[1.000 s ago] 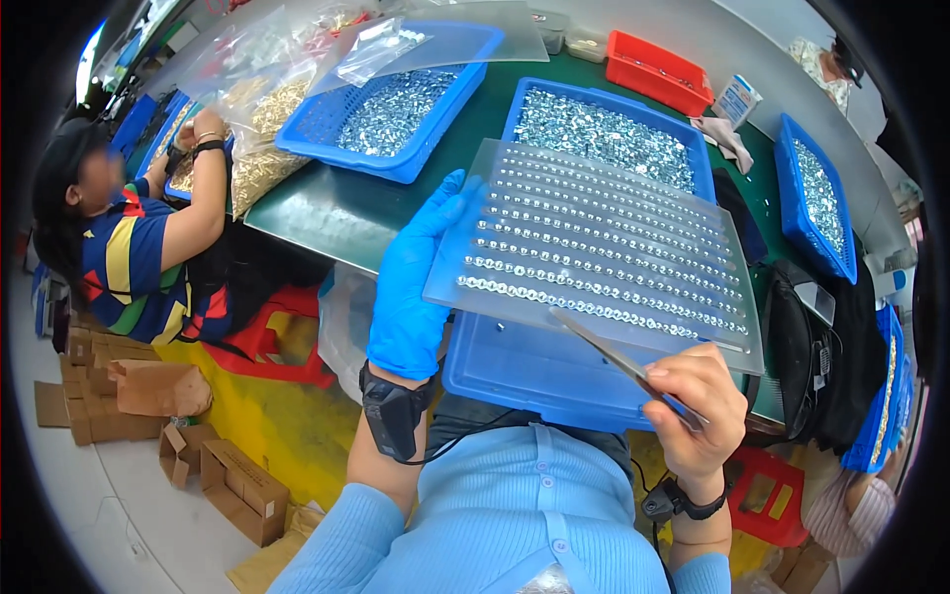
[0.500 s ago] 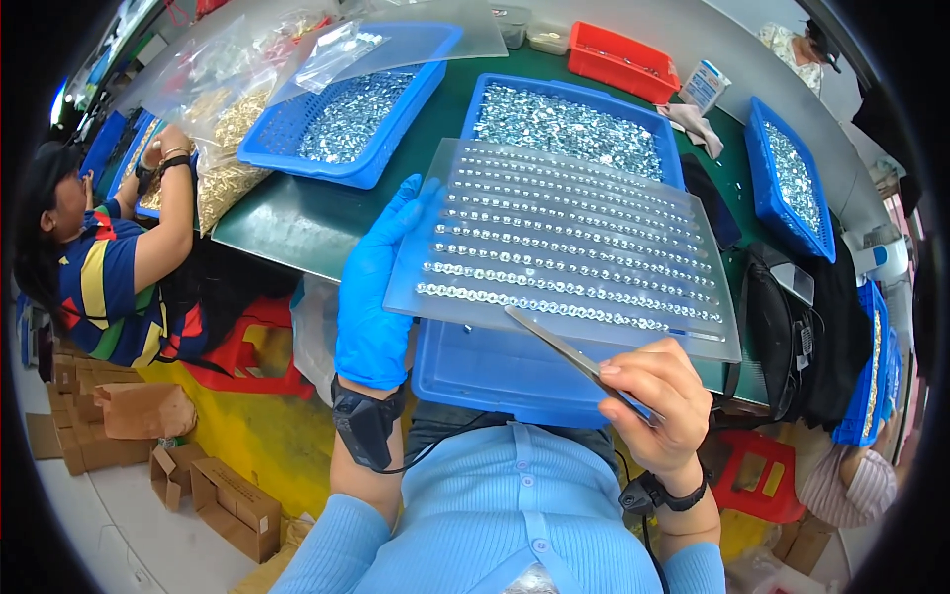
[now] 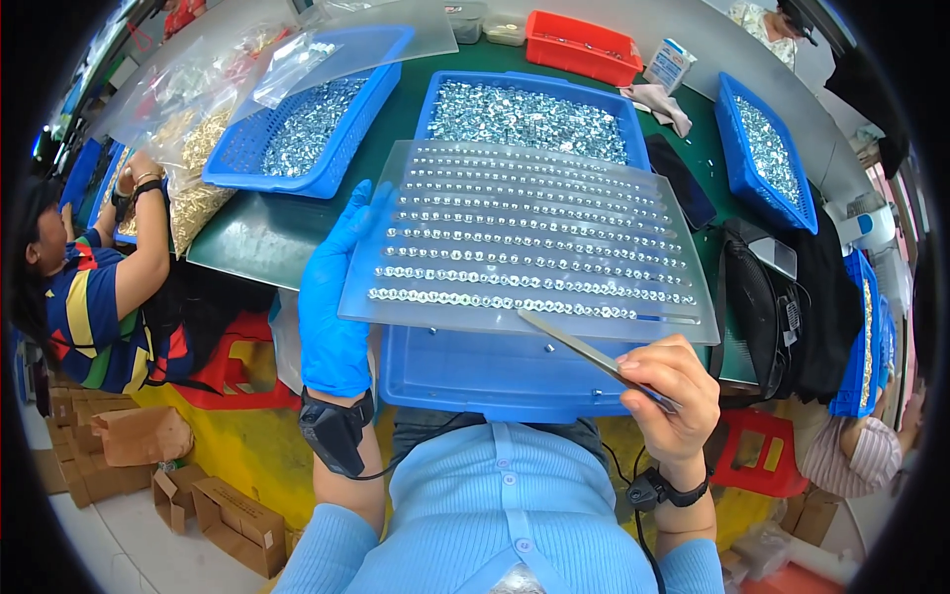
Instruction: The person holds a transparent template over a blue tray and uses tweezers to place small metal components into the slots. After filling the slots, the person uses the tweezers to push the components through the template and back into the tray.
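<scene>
My left hand [image 3: 334, 307], in a blue glove, grips the left edge of a flat translucent plate [image 3: 465, 318] and keeps it tilted. Rows of small shiny pieces [image 3: 495, 302] line the plate; the row nearest me stops short of the right end, where a bare groove shows. My bare right hand [image 3: 678, 396] is closed around metal tweezers [image 3: 574, 344]. Their tip lies at the nearest row, around its middle; whether it touches a piece I cannot tell. Underneath the plate is a shallow blue tray [image 3: 475, 391] with a few loose pieces in it.
Behind the plate stands a blue basket [image 3: 529, 82] of shiny pieces, with similar baskets left [image 3: 381, 109] and right [image 3: 737, 163]. A red bin [image 3: 584, 49], dark phone [image 3: 683, 183] and black bag [image 3: 757, 307] lie around. At far left sits a co-worker [image 3: 94, 297].
The whole view has shifted, so the plate and both hands appear differently placed. Along the nearest row, the tweezers' tip has moved rightward relative to the plate.
</scene>
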`<control>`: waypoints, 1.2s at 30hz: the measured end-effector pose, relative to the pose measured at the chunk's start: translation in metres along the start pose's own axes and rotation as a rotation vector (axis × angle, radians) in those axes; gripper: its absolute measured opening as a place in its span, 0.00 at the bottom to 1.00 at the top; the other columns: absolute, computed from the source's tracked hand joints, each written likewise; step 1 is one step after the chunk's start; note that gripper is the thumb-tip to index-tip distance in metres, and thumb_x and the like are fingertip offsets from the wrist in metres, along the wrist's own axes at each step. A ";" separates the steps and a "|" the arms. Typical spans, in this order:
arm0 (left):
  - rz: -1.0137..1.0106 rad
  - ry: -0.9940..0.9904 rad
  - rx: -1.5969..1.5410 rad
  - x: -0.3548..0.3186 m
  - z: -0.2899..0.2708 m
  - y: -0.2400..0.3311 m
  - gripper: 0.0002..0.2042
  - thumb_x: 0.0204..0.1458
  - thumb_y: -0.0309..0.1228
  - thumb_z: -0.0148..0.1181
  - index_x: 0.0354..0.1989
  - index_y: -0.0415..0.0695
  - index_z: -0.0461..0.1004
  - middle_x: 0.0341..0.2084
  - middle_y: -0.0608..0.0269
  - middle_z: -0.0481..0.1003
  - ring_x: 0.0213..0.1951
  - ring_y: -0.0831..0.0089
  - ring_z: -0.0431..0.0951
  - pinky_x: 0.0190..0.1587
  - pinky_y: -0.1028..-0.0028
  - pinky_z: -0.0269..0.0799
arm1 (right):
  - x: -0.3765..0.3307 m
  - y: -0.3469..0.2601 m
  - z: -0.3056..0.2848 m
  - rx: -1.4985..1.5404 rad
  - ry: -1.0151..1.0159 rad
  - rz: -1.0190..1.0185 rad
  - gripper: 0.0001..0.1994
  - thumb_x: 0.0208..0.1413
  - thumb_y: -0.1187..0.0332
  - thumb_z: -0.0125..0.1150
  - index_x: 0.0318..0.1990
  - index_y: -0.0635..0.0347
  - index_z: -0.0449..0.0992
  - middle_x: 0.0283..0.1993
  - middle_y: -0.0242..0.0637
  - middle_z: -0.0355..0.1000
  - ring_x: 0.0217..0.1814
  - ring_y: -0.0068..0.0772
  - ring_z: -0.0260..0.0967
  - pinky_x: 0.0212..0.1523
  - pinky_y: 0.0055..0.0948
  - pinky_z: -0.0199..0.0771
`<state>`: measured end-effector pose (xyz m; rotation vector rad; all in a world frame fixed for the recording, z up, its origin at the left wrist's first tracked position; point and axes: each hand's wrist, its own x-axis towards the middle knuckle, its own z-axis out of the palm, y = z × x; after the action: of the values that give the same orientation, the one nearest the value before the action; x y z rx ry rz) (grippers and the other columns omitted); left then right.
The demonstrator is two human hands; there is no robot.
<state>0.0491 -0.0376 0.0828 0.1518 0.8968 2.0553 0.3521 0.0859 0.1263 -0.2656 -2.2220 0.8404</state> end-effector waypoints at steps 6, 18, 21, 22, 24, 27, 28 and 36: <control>0.013 -0.004 0.031 -0.001 -0.002 -0.001 0.25 0.64 0.29 0.54 0.69 0.41 0.58 0.62 0.53 0.68 0.59 0.65 0.73 0.62 0.66 0.70 | -0.010 0.005 -0.015 -0.033 0.034 0.029 0.13 0.44 0.75 0.73 0.39 0.63 0.81 0.37 0.37 0.79 0.37 0.37 0.75 0.37 0.30 0.73; 0.031 0.031 0.086 0.001 -0.004 0.000 0.26 0.64 0.30 0.54 0.70 0.41 0.57 0.63 0.52 0.67 0.60 0.65 0.72 0.63 0.66 0.69 | -0.041 0.007 -0.045 0.076 0.161 0.149 0.11 0.52 0.68 0.71 0.38 0.67 0.80 0.35 0.41 0.78 0.37 0.36 0.74 0.37 0.30 0.71; 0.008 0.074 0.070 0.001 0.001 0.001 0.26 0.64 0.30 0.53 0.69 0.41 0.58 0.63 0.52 0.68 0.60 0.65 0.72 0.62 0.67 0.70 | -0.045 0.010 -0.044 0.110 0.149 0.146 0.11 0.53 0.69 0.70 0.39 0.68 0.80 0.36 0.41 0.78 0.37 0.36 0.74 0.36 0.30 0.71; 0.008 0.073 0.071 0.001 -0.001 0.001 0.26 0.64 0.30 0.53 0.69 0.41 0.58 0.63 0.52 0.68 0.60 0.65 0.72 0.62 0.67 0.70 | -0.046 0.011 -0.043 0.100 0.111 0.132 0.11 0.53 0.70 0.69 0.39 0.68 0.80 0.36 0.41 0.78 0.37 0.35 0.75 0.36 0.30 0.72; 0.023 0.057 0.085 0.002 -0.005 0.001 0.25 0.64 0.30 0.53 0.69 0.42 0.58 0.62 0.52 0.68 0.59 0.66 0.73 0.61 0.67 0.71 | -0.051 0.012 -0.039 0.085 0.075 0.120 0.10 0.54 0.70 0.69 0.40 0.68 0.80 0.37 0.41 0.78 0.37 0.34 0.75 0.36 0.29 0.74; 0.026 0.049 0.106 0.001 -0.003 0.001 0.25 0.64 0.30 0.53 0.69 0.43 0.59 0.61 0.52 0.69 0.58 0.66 0.74 0.60 0.67 0.72 | -0.068 0.011 -0.017 0.394 0.280 0.575 0.12 0.60 0.69 0.64 0.45 0.69 0.78 0.40 0.43 0.76 0.38 0.31 0.73 0.33 0.23 0.75; 0.025 0.056 0.124 0.000 -0.002 0.001 0.25 0.64 0.30 0.53 0.69 0.43 0.59 0.61 0.52 0.69 0.57 0.66 0.75 0.60 0.67 0.73 | -0.068 0.012 -0.012 0.392 0.284 0.575 0.12 0.60 0.69 0.64 0.45 0.69 0.78 0.40 0.43 0.76 0.38 0.31 0.73 0.33 0.23 0.75; -0.015 0.080 0.137 0.001 -0.009 0.002 0.24 0.65 0.31 0.53 0.69 0.43 0.60 0.60 0.52 0.71 0.55 0.66 0.76 0.57 0.67 0.75 | -0.060 0.022 -0.010 0.823 0.512 0.866 0.11 0.66 0.70 0.56 0.49 0.69 0.74 0.42 0.46 0.77 0.39 0.27 0.75 0.34 0.23 0.81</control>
<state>0.0429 -0.0424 0.0771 0.1376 1.0851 1.9984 0.4003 0.0826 0.0828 -0.9294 -1.0949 1.8032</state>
